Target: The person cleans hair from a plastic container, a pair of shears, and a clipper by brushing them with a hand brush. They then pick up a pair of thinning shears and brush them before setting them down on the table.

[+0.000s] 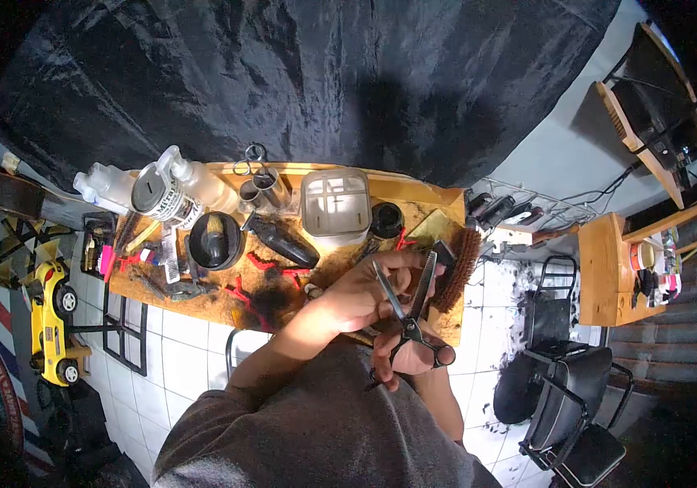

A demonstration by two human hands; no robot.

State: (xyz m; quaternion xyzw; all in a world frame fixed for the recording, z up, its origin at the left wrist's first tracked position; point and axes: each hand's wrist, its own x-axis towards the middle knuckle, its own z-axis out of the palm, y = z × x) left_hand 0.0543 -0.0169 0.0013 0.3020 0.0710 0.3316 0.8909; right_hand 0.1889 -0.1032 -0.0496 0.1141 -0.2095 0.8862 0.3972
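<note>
My right hand [401,358] has its fingers through the handle rings of a pair of thinning scissors [411,327]. The blades point away from me and are spread apart; one has a toothed edge. My left hand [356,297] is just beyond them, its fingers bent and partly hidden behind the blades. Close to its fingertips is a small dark block-like thing [444,254]; I cannot tell whether the hand grips it. Right beside that lies a brown bristle brush [460,268]. Black hair clippers [283,242] rest on the wooden table [202,302] to the left.
A clear plastic container [336,203], a black bowl [216,241] with a brush in it, metal cups [268,189] and bottles [202,180] stand along the table. Red clips [244,297] and a white comb [170,254] lie nearer. Black chairs [568,398] stand right; a yellow toy car [54,324] is left.
</note>
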